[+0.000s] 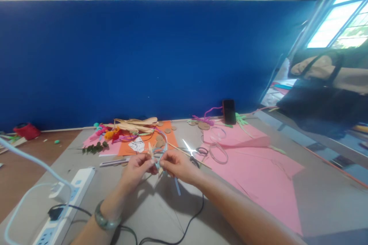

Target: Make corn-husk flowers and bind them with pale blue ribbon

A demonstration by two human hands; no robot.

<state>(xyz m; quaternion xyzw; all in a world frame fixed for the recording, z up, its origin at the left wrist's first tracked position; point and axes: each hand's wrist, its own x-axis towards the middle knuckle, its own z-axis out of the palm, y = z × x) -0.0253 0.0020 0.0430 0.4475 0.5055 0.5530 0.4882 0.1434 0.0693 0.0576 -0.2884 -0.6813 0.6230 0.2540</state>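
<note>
My left hand (137, 168) and my right hand (177, 166) meet over the grey table (161, 206), fingers pinched together on a small craft piece (156, 162). The piece is a thin light-blue loop with pale straw strips, and a light-blue strip (177, 187) hangs down from it below my right hand. A green bangle (105, 220) sits on my left wrist. Scissors (192, 154) lie just beyond my right hand, blades open.
Pink paper sheets (258, 168) cover the right side. An orange sheet (149, 141) with straw strips (135, 124), cardboard discs and coloured pipe cleaners lies behind. A black phone (229, 111) leans on the blue wall. A white power strip (66, 203) and black cable (184, 229) lie near.
</note>
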